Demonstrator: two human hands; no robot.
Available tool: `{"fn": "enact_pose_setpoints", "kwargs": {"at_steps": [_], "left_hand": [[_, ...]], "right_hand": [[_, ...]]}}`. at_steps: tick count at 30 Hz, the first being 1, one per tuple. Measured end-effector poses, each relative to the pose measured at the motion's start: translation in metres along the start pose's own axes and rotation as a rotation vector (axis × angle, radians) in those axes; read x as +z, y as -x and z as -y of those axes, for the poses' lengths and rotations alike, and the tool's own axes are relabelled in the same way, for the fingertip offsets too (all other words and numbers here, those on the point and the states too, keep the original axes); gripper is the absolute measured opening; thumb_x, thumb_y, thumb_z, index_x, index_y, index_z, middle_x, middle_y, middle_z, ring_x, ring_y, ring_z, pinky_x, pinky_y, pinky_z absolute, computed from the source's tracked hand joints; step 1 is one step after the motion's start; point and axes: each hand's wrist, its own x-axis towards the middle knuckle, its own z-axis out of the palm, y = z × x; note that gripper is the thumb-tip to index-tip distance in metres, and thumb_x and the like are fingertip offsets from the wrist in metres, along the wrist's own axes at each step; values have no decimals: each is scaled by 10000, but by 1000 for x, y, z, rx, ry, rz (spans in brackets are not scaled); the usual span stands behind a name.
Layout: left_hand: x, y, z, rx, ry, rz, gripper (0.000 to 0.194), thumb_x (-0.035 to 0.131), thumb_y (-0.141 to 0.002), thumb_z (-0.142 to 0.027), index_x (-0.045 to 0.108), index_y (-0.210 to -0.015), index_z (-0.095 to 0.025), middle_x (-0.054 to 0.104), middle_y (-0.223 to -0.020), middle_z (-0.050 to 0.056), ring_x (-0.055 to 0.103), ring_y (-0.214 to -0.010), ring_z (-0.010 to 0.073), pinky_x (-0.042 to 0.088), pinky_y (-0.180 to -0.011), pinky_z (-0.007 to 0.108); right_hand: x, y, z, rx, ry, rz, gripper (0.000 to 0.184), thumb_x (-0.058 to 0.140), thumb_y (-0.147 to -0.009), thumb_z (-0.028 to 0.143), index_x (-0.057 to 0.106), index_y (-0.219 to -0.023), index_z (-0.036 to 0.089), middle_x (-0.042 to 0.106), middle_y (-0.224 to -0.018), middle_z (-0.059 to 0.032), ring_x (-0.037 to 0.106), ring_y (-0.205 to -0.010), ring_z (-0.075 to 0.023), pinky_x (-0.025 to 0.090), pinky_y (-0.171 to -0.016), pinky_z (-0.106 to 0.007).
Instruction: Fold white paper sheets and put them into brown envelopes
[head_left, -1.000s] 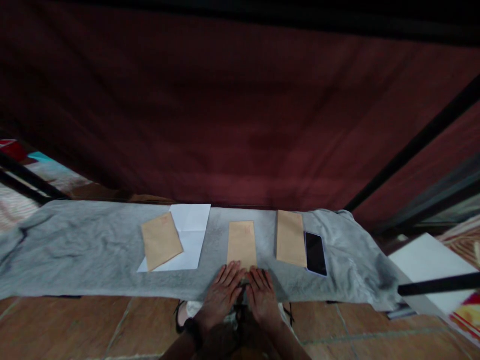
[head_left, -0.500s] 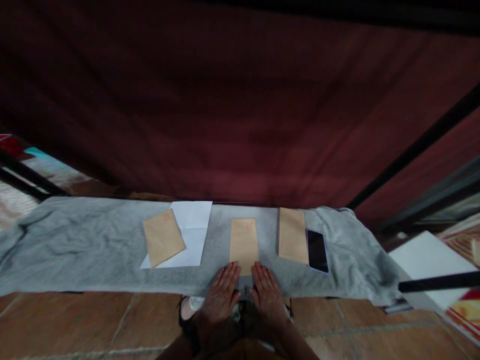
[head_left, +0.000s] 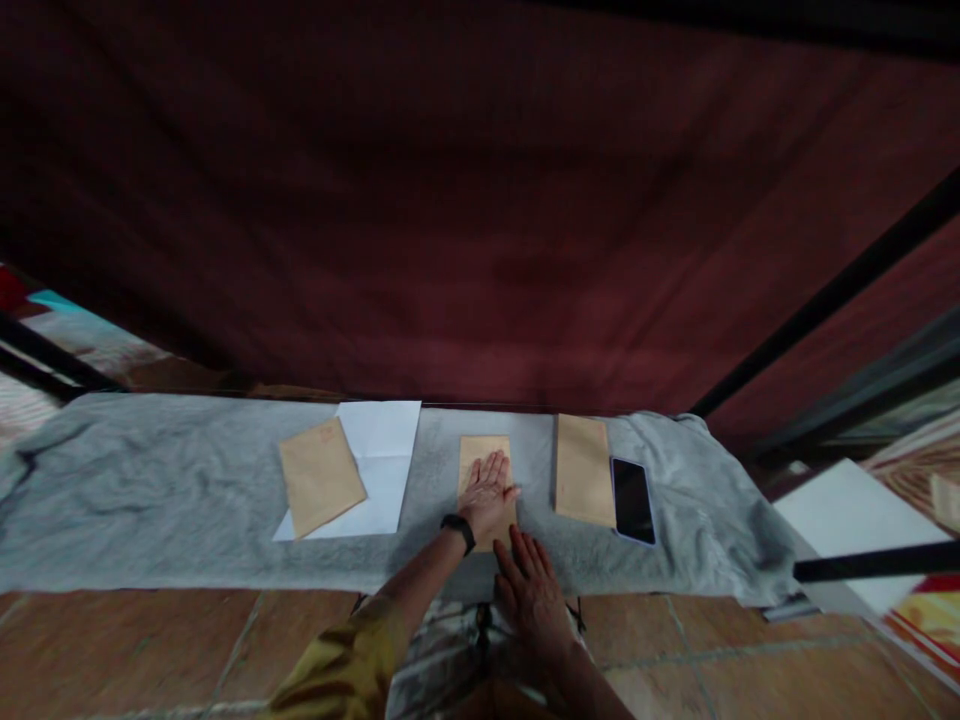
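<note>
A brown paper envelope (head_left: 471, 449) lies on the grey cloth in front of me. My left hand (head_left: 486, 492) rests flat on its middle, fingers stretched toward the far edge, and covers much of it. At the envelope's near right corner, my right hand (head_left: 532, 590) lies palm down with its fingers extended. To the left, another brown envelope (head_left: 322, 478) lies askew over a white sheet of paper (head_left: 388, 480). On the right is a brown envelope or stack of envelopes (head_left: 584, 470), beside a dark-screened phone (head_left: 634, 502).
The grey cloth (head_left: 187, 490) covers a long narrow surface. Behind it hangs a dark red fabric (head_left: 480, 250), with a black bar (head_left: 825, 300) slanting at the right. A white box-like object (head_left: 855, 530) stands at the far right, above the tiled floor (head_left: 150, 650).
My left hand has moved forward from the envelope's near left corner onto its middle. My right hand stays by the near right corner, shifted slightly.
</note>
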Motion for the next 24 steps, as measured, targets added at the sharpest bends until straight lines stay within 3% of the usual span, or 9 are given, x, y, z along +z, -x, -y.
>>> {"fn": "enact_pose_setpoints", "kwargs": {"at_steps": [5,10,13,17,21,24], "left_hand": [[1,-26,5,-11,24,63,679,302,-1056,-474,178,-1645,-160,264,-1687,140,173,-1584,273,133,-1276,548],[-1,-20,7,10,47,41,654,285,-1063,-458,210,-1638,-157,284,-1681,132,181,-1583,251,145,-1281,517],[-1,9,10,56,53,7,661,313,-1058,-487,260,-1622,-147,281,-1683,134,186,-1582,255,154,-1282,515],[2,65,16,89,59,-46,652,346,-1053,-485,317,-1593,-120,319,-1668,148,230,-1571,252,199,-1276,493],[8,111,15,-79,99,-145,610,389,-1042,-412,354,-1569,-107,373,-1638,173,303,-1544,274,278,-1250,507],[12,127,7,-247,219,-214,570,415,-1017,-321,403,-1529,-72,417,-1606,201,376,-1506,304,345,-1218,519]], "right_hand": [[4,1,0,11,0,-28,502,480,-1053,299,441,-1554,295,405,-1633,-91,432,-1473,-254,394,-1183,-470],[3,1,-3,-18,8,-12,528,487,-1041,257,424,-1564,280,368,-1651,-102,415,-1483,-261,389,-1183,-472],[2,1,-2,-13,1,-11,513,489,-1038,263,449,-1550,271,369,-1650,-106,416,-1482,-262,388,-1183,-466],[1,1,0,4,-7,-9,516,481,-1035,270,449,-1551,267,402,-1635,-95,406,-1486,-255,363,-1202,-470],[1,0,5,26,7,-3,487,475,-1028,257,505,-1514,262,442,-1612,-94,420,-1475,-255,341,-1212,-479],[1,-2,8,49,14,-6,465,475,-1016,252,559,-1473,242,465,-1594,-106,430,-1465,-265,317,-1224,-480]]}}
